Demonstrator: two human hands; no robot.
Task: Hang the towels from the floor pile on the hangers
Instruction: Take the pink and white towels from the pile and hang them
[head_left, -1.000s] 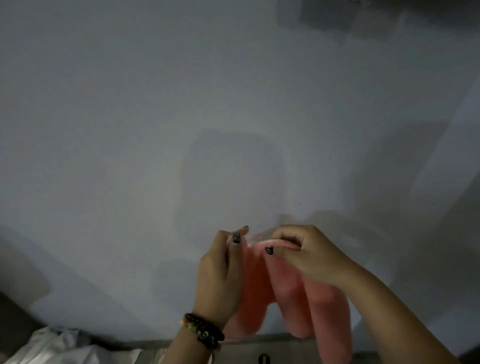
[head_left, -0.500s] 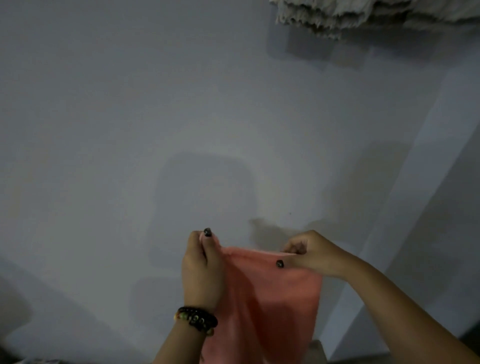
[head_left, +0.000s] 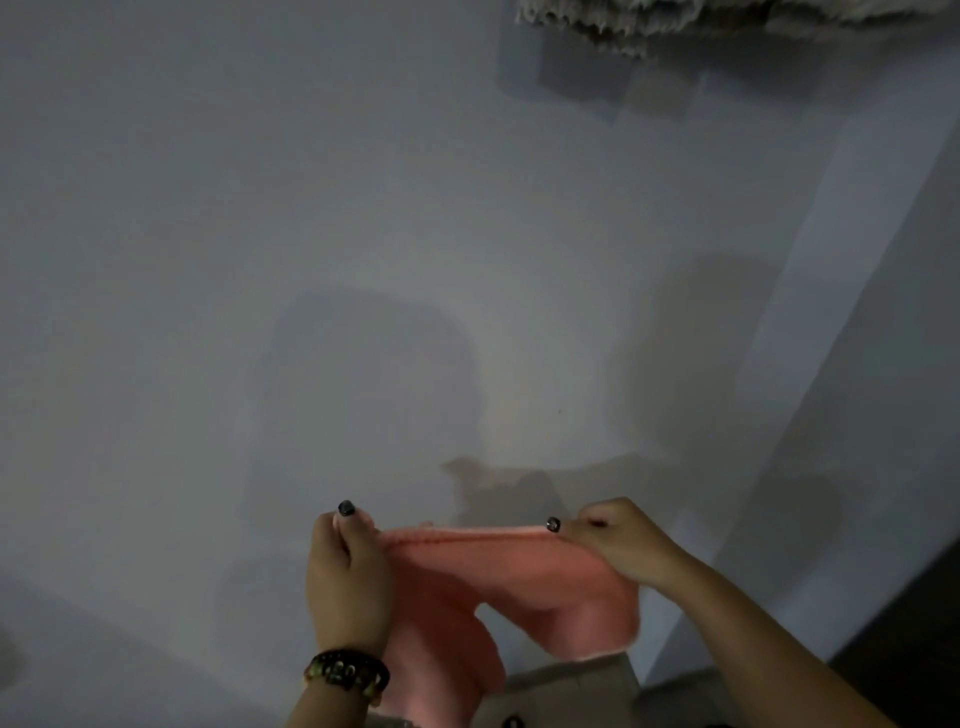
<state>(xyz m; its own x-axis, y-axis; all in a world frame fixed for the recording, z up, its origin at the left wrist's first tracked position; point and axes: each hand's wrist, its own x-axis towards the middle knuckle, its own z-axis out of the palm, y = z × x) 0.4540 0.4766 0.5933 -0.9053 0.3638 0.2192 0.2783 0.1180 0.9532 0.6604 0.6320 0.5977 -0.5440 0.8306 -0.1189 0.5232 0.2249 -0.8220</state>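
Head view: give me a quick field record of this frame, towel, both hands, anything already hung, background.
towel: pink towel, top edge stretched flat between the hands, rest hanging below
left hand: left hand pinches the towel's left top corner; beaded bracelet on the wrist
right hand: right hand pinches the right top corner
already hung: pale fringed fabric at the top edge; its hanger is out of frame
background: plain grey wall
task state: towel not yet on a hanger
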